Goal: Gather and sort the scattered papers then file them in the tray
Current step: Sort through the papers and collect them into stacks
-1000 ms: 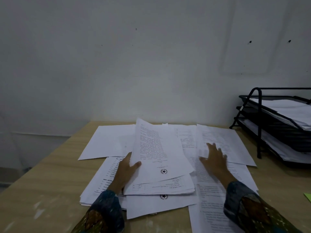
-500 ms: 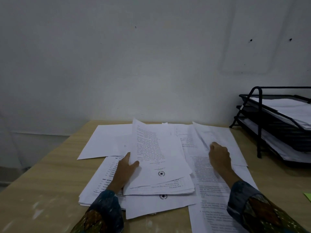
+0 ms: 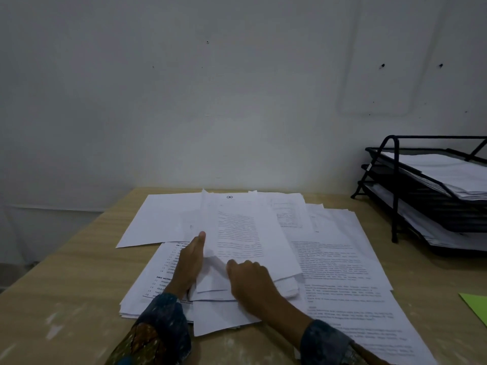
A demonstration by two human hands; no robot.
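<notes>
Strewn papers [image 3: 342, 259], tiered tray [image 3: 394, 185] to the right.
Left hand [image 3: 191, 262] grips top sheaf [image 3: 247, 233]; right hand [image 3: 250, 283] pinches its corner with curled fingers [image 3: 237, 266].

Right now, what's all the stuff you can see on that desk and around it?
Loose papers: many, white, overlapping across the table.
Printed sheaf: one, white, tilted up over the pile's middle.
Tray: one, black, three tiers, far right.
Filed papers: several, white, in the tray's tiers.
Green sheet: one, green, right edge.
Table: one, light wood, under everything.
Wall: one, pale grey, behind.
Sleeves: two, dark patterned, bottom.
Left hand: one, holding the sheaf's left edge.
Right hand: one, fingers curled at the sheaf's near edge.
</notes>
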